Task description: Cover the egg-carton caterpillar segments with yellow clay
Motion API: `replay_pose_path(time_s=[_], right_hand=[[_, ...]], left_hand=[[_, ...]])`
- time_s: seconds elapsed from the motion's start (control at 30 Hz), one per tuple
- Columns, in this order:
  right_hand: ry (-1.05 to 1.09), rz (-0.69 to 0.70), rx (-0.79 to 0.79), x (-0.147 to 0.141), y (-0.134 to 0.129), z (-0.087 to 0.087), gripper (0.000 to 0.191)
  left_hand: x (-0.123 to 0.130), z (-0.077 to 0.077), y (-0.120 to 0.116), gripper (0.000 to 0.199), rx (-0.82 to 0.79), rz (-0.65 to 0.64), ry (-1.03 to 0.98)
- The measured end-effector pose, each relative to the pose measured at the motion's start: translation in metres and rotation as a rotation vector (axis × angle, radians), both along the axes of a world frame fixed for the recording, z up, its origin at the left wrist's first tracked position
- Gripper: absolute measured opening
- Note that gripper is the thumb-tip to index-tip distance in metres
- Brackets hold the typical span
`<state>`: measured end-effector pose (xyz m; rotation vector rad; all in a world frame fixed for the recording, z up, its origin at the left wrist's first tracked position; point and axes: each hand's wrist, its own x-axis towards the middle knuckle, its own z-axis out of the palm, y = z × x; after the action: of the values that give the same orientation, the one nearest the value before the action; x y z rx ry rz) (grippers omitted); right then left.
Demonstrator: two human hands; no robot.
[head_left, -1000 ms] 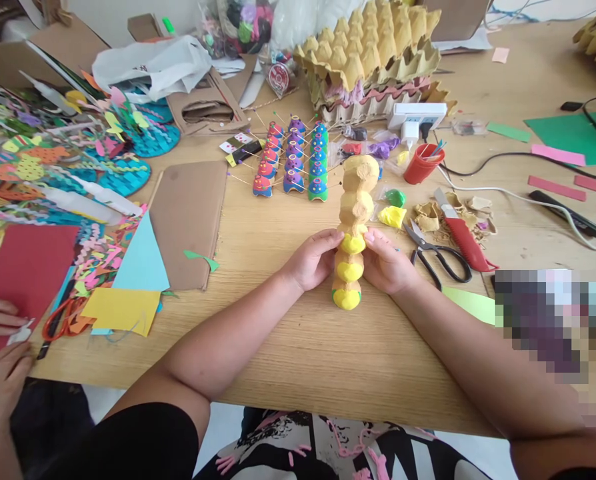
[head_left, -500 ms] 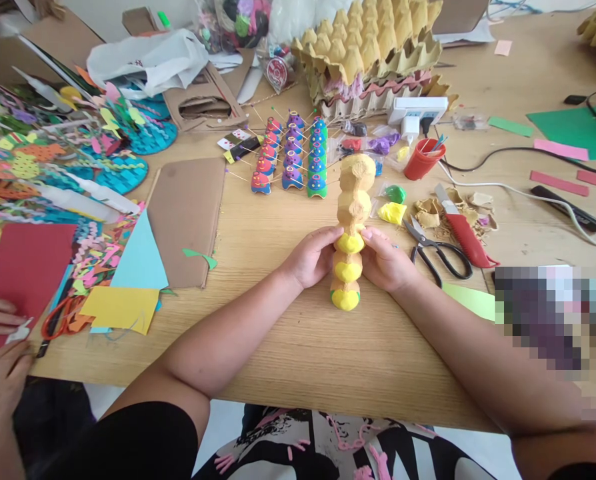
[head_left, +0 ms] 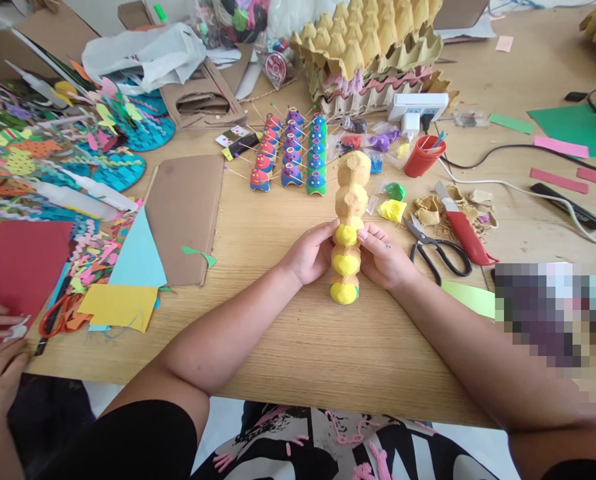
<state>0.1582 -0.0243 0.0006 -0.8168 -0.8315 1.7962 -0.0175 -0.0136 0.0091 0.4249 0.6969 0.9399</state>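
Note:
Between my two hands is an egg-carton strip (head_left: 352, 201), a row of bumps pointing away from me. Its far bumps are bare tan; the nearer ones carry bright yellow clay, with a bit of green at the near end. My left hand (head_left: 314, 253) grips its left side, thumb by the third bump. On the opposite side my right hand (head_left: 384, 255) holds it too, its thumb on the yellow clay. Beyond the strip stand several finished caterpillars (head_left: 292, 148) in red, purple and green. Packets of yellow clay (head_left: 392, 211) and green clay (head_left: 395, 192) lie just right of it.
Scissors (head_left: 441, 250) and a red-handled knife (head_left: 465, 230) lie to the right, near a red cup (head_left: 425, 157). Stacked egg trays (head_left: 368, 40) and a power strip (head_left: 418, 107) are behind. Brown cardboard (head_left: 183, 220) lies left; another person's hands (head_left: 1, 340) rest at far left.
The strip looks slightly more upright toward me, and my right thumb has shifted a little onto the yellow clay. Both hands keep their hold.

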Motion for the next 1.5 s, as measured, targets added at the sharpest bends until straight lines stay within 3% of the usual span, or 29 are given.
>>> replay_pose_path(time_s=[0.33,0.67,0.93,1.17,1.37,1.5], right_hand=[[0.017,-0.007,-0.032,-0.002,0.0,0.003,0.066],[-0.021,0.005,0.033,-0.002,-0.001,-0.001,0.067],[-0.035,-0.067,0.008,-0.008,-0.004,0.001,0.067],[-0.068,-0.037,0.05,-0.007,-0.004,0.0,0.067],[-0.078,-0.075,0.026,-0.009,-0.003,0.0,0.066],[-0.011,-0.076,-0.012,-0.005,0.001,-0.001,0.065]], left_hand=[[0.001,0.001,0.0,0.028,0.008,0.021,-0.017],[0.003,0.002,-0.001,0.03,0.055,0.036,0.021],[0.005,0.003,0.0,0.03,0.012,0.049,0.012],[0.006,0.009,-0.002,0.027,-0.018,0.076,-0.001],[0.007,0.004,-0.002,0.041,0.009,0.109,0.029],[0.004,-0.002,-0.003,0.047,0.107,0.028,0.057]])
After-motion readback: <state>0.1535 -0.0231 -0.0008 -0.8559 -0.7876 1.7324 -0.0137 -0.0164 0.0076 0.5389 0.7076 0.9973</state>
